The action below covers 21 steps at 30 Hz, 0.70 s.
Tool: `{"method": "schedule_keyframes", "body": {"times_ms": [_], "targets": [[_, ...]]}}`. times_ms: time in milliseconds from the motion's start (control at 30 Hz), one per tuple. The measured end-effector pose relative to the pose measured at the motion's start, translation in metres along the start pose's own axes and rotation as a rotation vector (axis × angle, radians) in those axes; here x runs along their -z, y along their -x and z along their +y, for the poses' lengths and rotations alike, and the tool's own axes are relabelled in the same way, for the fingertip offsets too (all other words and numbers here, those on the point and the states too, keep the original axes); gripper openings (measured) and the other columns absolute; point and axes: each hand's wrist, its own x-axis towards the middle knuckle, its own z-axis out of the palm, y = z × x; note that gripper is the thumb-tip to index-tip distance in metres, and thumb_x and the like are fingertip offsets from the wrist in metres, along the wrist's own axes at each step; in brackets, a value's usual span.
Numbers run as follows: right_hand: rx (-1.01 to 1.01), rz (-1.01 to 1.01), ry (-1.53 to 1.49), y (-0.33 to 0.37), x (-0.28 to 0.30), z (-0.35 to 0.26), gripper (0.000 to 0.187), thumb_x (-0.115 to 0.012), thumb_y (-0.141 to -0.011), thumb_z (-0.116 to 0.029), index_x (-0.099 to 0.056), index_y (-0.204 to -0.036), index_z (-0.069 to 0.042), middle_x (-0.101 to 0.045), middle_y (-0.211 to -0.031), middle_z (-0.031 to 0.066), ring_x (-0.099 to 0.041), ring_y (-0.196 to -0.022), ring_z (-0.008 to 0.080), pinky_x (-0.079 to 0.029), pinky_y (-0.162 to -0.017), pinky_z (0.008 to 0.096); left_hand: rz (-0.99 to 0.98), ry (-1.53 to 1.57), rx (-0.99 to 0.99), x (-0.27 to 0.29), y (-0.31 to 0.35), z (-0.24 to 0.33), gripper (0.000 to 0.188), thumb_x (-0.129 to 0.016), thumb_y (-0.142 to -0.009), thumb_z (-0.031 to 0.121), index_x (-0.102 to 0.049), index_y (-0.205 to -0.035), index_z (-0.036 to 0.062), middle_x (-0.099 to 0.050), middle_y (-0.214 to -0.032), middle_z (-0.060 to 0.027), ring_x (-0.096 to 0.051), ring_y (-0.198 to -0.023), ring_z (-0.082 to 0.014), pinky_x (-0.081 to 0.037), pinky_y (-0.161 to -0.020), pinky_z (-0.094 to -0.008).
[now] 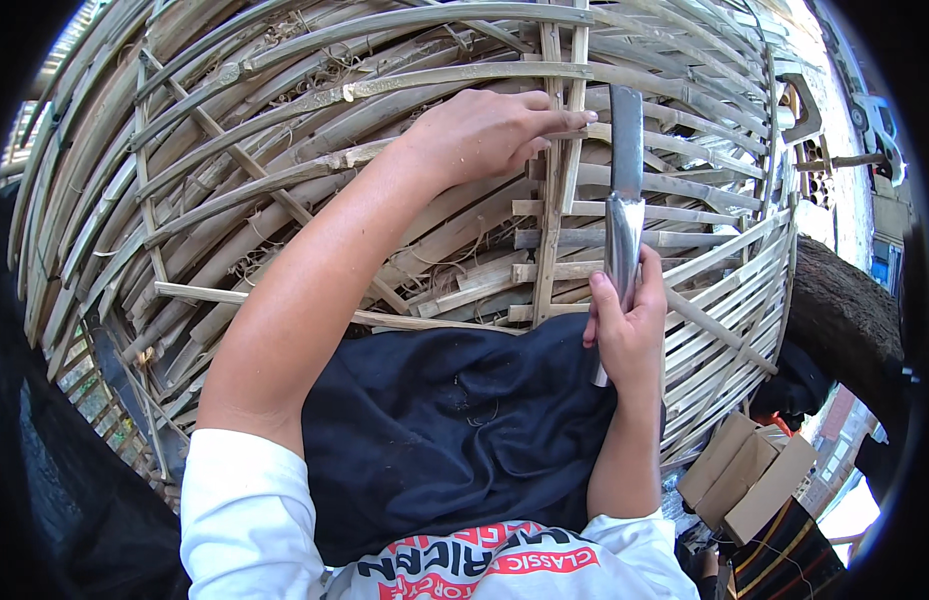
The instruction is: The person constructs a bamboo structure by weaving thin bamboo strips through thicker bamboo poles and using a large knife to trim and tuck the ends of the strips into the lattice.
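Note:
My left hand (481, 137) reaches across a frame of woven bamboo strips. Its fingers are closed around the end of one bamboo strip (359, 156), beside a pair of upright slats (547, 235). To the right, my right hand (632, 318) grips the shiny metal handle of a broad knife (625, 150). The dark, square-ended blade points away from me, just right of the upright slats and above the bamboo lattice. The lower end of the handle shows below my right fist.
A dark cloth (454, 420) covers my lap, against the lattice edge. More curved bamboo strips (729, 270) spread at the right. Beyond them are a tree trunk (846, 310), an open cardboard box (749, 470) and a parked vehicle (877, 125).

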Motion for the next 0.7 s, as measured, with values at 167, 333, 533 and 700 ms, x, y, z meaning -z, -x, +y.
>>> {"method": "schedule_keyframes", "body": {"times_ms": [167,333,533,700], "targets": [[0.066,-0.02,0.094,-0.004,0.001,0.004,0.048,-0.067,-0.087,-0.008,-0.049,-0.131,0.002,-0.064,-0.086,0.0104,-0.062,-0.067,0.0126,-0.05,-0.061,0.027,-0.043,0.014,0.006,0.0,-0.002,-0.004,0.048,-0.06,-0.092,0.015,-0.055,-0.138,0.027,-0.062,-0.113,-0.0098,-0.065,-0.088,-0.0359,-0.054,-0.076,-0.0459],[0.165,0.019,0.119,-0.003,-0.003,0.008,0.054,-0.066,-0.088,-0.003,-0.043,-0.136,0.003,-0.068,-0.1,0.0172,-0.066,-0.089,0.0166,-0.051,-0.082,0.0307,-0.074,0.0,0.018,0.0,-0.002,-0.002,0.05,-0.06,-0.092,0.015,-0.053,-0.139,0.0291,-0.062,-0.108,-0.0113,-0.064,-0.085,-0.0372,-0.053,-0.075,-0.0471],[0.181,0.092,0.081,-0.003,-0.004,0.01,0.048,-0.067,-0.089,-0.002,-0.044,-0.131,0.0,-0.07,-0.096,0.0178,-0.067,-0.083,0.0174,-0.052,-0.078,0.0294,-0.031,-0.004,-0.002,-0.004,-0.002,-0.004,0.047,-0.055,-0.094,0.014,-0.056,-0.135,0.034,-0.062,-0.107,-0.0118,-0.067,-0.084,-0.0367,-0.054,-0.073,-0.0475],[0.272,0.126,0.147,-0.001,-0.006,0.02,0.042,-0.066,-0.091,-0.006,-0.048,-0.128,-0.001,-0.067,-0.104,0.0231,-0.069,-0.089,0.0204,-0.052,-0.08,0.0319,-0.048,-0.05,-0.009,-0.006,-0.002,-0.004,0.046,-0.06,-0.092,0.016,-0.056,-0.136,0.0273,-0.06,-0.101,-0.0122,-0.064,-0.08,-0.0369,-0.053,-0.071,-0.0484]]}}
